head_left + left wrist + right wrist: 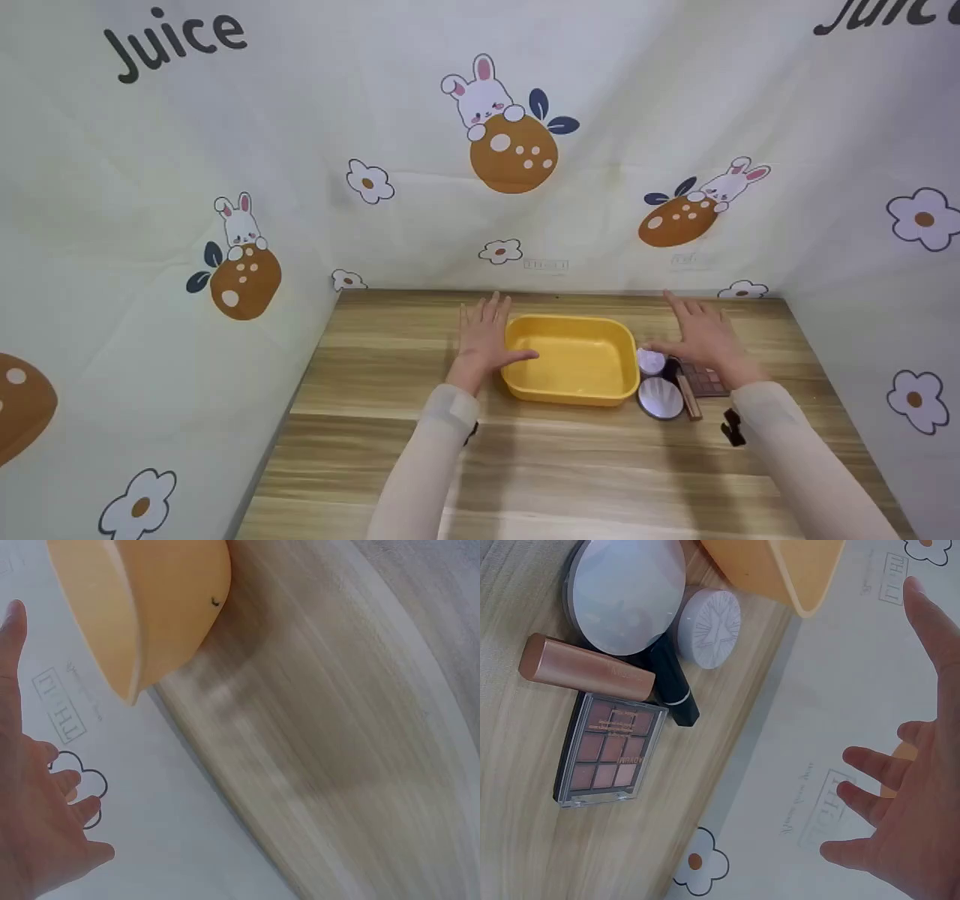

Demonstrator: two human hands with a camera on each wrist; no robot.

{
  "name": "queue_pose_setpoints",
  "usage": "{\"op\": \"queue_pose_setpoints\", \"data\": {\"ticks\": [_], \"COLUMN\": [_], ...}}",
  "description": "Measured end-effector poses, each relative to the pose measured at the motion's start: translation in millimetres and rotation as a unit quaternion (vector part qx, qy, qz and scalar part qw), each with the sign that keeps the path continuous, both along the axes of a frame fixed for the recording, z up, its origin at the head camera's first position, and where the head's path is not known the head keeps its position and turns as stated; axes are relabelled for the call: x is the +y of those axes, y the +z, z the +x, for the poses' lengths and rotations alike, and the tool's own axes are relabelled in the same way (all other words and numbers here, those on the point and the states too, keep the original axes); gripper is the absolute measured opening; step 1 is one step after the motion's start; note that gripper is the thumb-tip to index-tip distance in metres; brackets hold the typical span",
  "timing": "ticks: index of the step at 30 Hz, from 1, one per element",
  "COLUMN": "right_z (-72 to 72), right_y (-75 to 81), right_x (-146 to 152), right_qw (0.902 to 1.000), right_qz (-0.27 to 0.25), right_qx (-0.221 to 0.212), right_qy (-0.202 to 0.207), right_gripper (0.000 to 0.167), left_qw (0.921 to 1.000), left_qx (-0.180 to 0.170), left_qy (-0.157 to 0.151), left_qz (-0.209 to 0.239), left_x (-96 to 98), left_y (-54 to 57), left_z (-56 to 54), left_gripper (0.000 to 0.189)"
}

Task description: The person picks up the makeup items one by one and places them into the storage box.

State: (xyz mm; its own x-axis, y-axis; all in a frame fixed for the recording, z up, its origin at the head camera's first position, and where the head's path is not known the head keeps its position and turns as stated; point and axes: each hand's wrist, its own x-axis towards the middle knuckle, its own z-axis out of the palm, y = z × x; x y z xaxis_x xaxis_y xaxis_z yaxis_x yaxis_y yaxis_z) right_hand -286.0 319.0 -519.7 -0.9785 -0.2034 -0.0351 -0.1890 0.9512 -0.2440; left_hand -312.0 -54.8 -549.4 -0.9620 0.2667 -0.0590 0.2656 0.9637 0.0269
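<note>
An empty yellow plastic bin (574, 367) sits on the wooden table. My left hand (482, 337) is held over its left edge, fingers spread, holding nothing. On the other side, my right hand (709, 341) hovers with spread fingers above a group of cosmetics. The right wrist view shows that group: a large round compact (628, 596), a small round case with a star pattern (709, 628), a rose-gold tube (589, 669), a black lipstick-like tube (671, 682) and an eyeshadow palette (609, 751) under a clear lid. Neither hand appears to touch anything.
The wood-grain table (375, 435) is bordered at the back and sides by a pale cloth (405, 232) printed with rabbits, oranges and flowers. The cosmetics lie close against the bin's right side.
</note>
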Motion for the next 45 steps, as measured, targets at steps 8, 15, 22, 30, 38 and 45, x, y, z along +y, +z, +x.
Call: {"op": "queue_pose_setpoints", "data": {"ticks": [8,15,22,30,38,45], "right_z": [2.2,2.7,3.8,6.2,6.0,4.1], "right_y": [-6.0,-8.8,-12.6,-17.1,-22.3,-29.4], "right_x": [2,5,6,8,7,7], "right_qw": [0.9998,0.9997,0.9996,0.9993,0.9995,0.9996], "right_qz": [-0.008,-0.005,-0.007,-0.006,-0.007,-0.013], "right_qx": [-0.018,-0.025,-0.028,-0.036,-0.03,-0.024], "right_qy": [0.0,0.001,-0.001,-0.009,-0.002,0.002], "right_gripper": [0.11,0.113,0.115,0.113,0.109,0.106], "left_qw": [0.9996,0.9986,0.9984,0.998,0.997,0.9967], "left_qx": [-0.006,-0.005,0.002,-0.004,-0.003,-0.001], "left_qy": [0.002,0.005,0.009,0.02,0.025,0.025], "left_qz": [0.026,0.052,0.056,0.059,0.073,0.077], "left_x": [1.8,4.2,6.4,8.1,8.1,7.4], "left_y": [-15.1,-26.9,-40.2,-52.2,-58.8,-67.9], "left_z": [1.6,3.0,4.2,3.5,5.1,5.7], "left_gripper": [0.114,0.108,0.102,0.101,0.098,0.099]}}
